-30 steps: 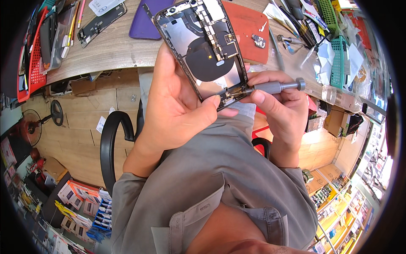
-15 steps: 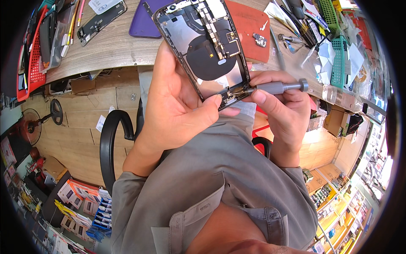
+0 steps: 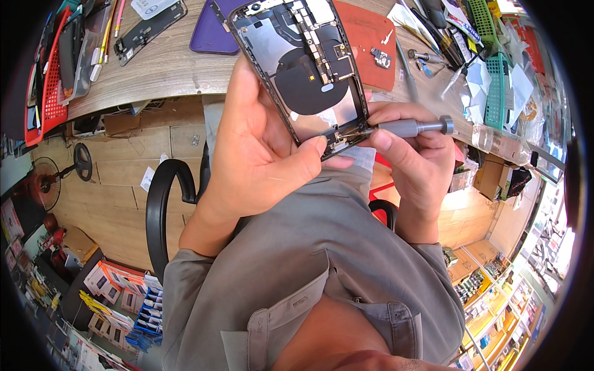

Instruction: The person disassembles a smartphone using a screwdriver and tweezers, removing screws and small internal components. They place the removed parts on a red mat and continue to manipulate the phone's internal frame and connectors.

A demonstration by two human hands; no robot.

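An opened phone housing, with its circuit board and a black round coil pad showing, is tilted above the bench's near edge. My left hand is closed around it from the left and below, the thumb pressing the lower edge by some small parts. In my right hand is a grey precision screwdriver, pinched between thumb and fingers and lying nearly level. Its thin tip reaches into the phone's bottom right corner; what exactly it touches is too small to tell.
Behind the phone lie an orange-red mat with small metal parts and a purple tray. A dark phone part and a red basket are at left. Tools and a green basket crowd the right. A chair armrest is beside me.
The phone has shifted very slightly to the right and down in my left hand. The screwdriver has moved a little with it, its tip still in the same corner.
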